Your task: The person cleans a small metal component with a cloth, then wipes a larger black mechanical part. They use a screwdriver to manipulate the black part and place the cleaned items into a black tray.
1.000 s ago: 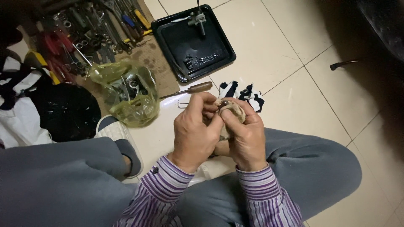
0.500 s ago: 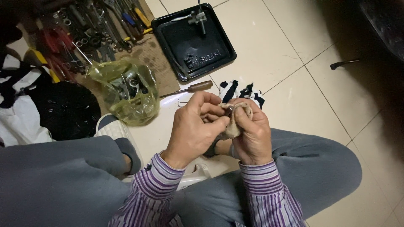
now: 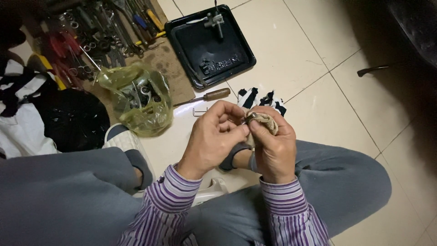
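Observation:
My right hand (image 3: 273,146) is closed around a wad of beige cloth (image 3: 268,120), held above my lap. A small dark metal part (image 3: 250,117) pokes out at the cloth's left end. My left hand (image 3: 214,136) pinches at that part with thumb and fingertips, touching the right hand. Both wrists wear purple striped cuffs. What is inside the cloth is hidden.
A black tray (image 3: 209,50) with a small metal fitting lies ahead on the tiled floor. A wooden-handled screwdriver (image 3: 205,97) and a striped black-and-white rag (image 3: 261,98) lie just beyond my hands. A yellow plastic bag (image 3: 136,98) of metal parts and several hand tools (image 3: 95,36) sit left.
Both hands have stayed together above my lap, shifting slightly as the fingers work. My left fingers have moved onto the small metal part at the cloth's end.

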